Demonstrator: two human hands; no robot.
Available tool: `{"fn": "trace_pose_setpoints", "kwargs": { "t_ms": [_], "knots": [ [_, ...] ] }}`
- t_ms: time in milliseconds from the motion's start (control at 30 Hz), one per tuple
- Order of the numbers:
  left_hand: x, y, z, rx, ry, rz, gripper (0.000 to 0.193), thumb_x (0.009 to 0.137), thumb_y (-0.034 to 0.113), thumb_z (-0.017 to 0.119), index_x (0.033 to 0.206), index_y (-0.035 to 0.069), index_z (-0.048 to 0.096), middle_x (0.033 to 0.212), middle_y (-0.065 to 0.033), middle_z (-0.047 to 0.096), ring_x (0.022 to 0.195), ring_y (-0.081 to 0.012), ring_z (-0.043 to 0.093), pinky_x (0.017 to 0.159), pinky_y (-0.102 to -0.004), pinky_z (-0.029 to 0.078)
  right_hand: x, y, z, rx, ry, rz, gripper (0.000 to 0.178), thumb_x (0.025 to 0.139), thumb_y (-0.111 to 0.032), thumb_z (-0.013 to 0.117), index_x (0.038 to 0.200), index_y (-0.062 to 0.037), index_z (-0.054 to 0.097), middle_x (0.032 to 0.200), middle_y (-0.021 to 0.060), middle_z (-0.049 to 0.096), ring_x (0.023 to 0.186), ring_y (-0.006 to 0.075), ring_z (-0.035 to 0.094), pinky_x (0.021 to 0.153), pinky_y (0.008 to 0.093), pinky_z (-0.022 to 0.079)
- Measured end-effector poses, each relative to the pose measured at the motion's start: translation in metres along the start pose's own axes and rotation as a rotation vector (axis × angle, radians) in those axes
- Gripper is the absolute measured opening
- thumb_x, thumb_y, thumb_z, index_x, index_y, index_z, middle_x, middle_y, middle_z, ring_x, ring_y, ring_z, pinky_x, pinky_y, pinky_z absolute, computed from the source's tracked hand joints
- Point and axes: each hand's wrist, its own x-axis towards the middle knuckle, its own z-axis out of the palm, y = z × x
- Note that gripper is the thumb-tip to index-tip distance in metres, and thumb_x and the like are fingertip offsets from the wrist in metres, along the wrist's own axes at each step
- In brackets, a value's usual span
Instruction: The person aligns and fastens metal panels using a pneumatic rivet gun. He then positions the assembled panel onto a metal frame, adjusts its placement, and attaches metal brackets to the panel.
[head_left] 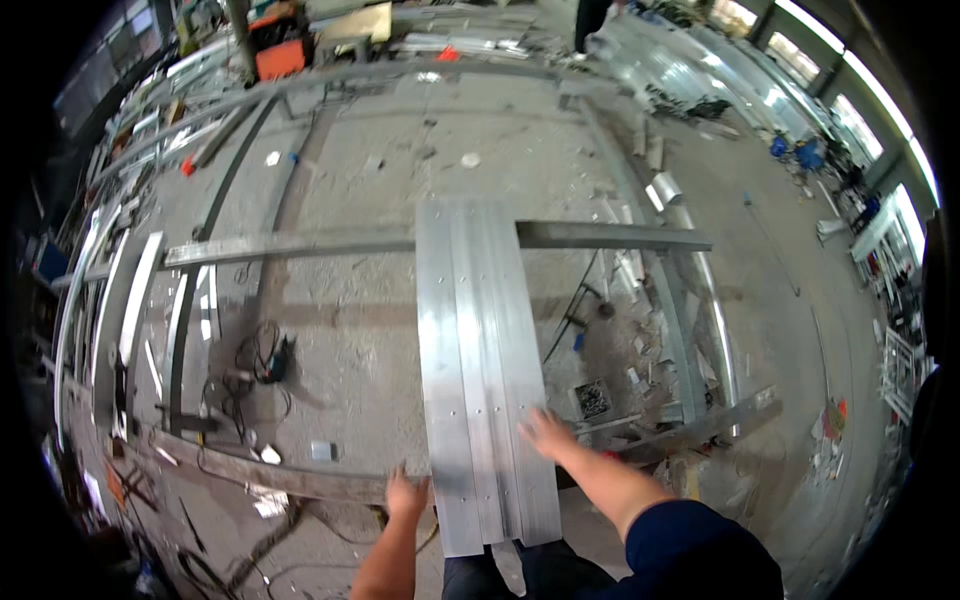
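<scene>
Item: ribbed aluminium panel [480,360], long, bright, with small holes along its ridges. It lies lengthwise across two steel rails: the far rail [300,245] under its upper end, the near rail [300,480] under its lower part, so it sits raised off the concrete floor [370,170] and bridges the gap between them. Its near end overhangs toward the person.

Right hand [545,432]: flat on the panel's right ridge near the lower end, fingers spread and open, pressing down rather than gripping, likely to keep the sheet steady on the rails.

Left hand [405,493]: at the panel's left edge where it crosses the near rail; fingers seem curled against the edge, though the view is too small to tell whether they grip it.

Surroundings: a power tool with coiled black cable [265,365] on the floor to the left, well apart from the panel. Bundled aluminium profiles [110,310] along the far left. A small square grate [592,398] and offcuts just right of the panel. An orange machine [280,58] at the far end.
</scene>
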Motion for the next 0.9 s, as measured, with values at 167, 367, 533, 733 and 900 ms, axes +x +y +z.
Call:
{"fn": "trace_pose_setpoints", "kwargs": {
  "t_ms": [167,367,533,733,900],
  "knots": [
    [-0.144,-0.166,-0.055,0.357,-0.548,-0.327,0.068,0.092,0.048,0.057,0.136,-0.004,0.05,0.133,-0.0286,0.055,0.123,-0.0405,0.054,0.105,-0.0443,0.043,-0.314,0.276,0.113,0.101,-0.388,0.116,0.052,0.099,-0.049,0.05,0.113,-0.0012,0.064,0.091,0.0224,0.068,0.079,0.0379,0.062,0.074,0.0498,0.049],
    [-0.209,-0.244,-0.177,0.465,-0.203,-0.226,0.044,0.096,0.031,0.052,0.126,0.0,0.059,0.128,-0.023,0.06,0.12,-0.0342,0.056,0.105,-0.0433,0.042,-0.519,0.37,0.077,0.301,-0.229,0.867,0.047,0.099,-0.046,0.052,0.107,-0.003,0.069,0.087,0.0202,0.068,0.08,0.038,0.062,0.074,0.0499,0.048],
    [-0.308,-0.297,-0.2,0.609,0.255,0.144,0.033,0.096,0.021,0.054,0.118,0.0,0.065,0.113,-0.0239,0.065,0.105,-0.0346,0.062,0.092,-0.0441,0.044,-0.439,0.392,0.106,0.48,-0.032,0.63,0.044,0.098,-0.044,0.054,0.102,-0.0045,0.073,0.084,0.0183,0.069,0.082,0.0381,0.063,0.074,0.05,0.048],
    [-0.424,-0.023,-0.17,0.109,0.006,-0.025,0.039,0.087,0.021,0.061,0.125,0.012,0.061,0.102,-0.0213,0.07,0.096,-0.0405,0.065,0.084,-0.0469,0.052,-0.348,0.26,0.037,0.693,0.162,0.068,0.035,0.097,-0.03,0.061,0.118,-0.0022,0.065,0.096,0.0073,0.07,0.083,0.0153,0.066,0.073,0.0298,0.051],
    [-0.557,-0.147,-0.072,-0.11,-0.035,-0.307,0.034,0.079,0.011,0.055,0.108,0.011,0.072,0.099,-0.0226,0.071,0.095,-0.0385,0.067,0.085,-0.0448,0.053,-0.351,0.237,0.061,0.626,0.016,-0.074,0.035,0.099,-0.028,0.058,0.121,-0.0019,0.062,0.102,0.0079,0.07,0.084,0.0172,0.066,0.074,0.031,0.052]
  ]
}}
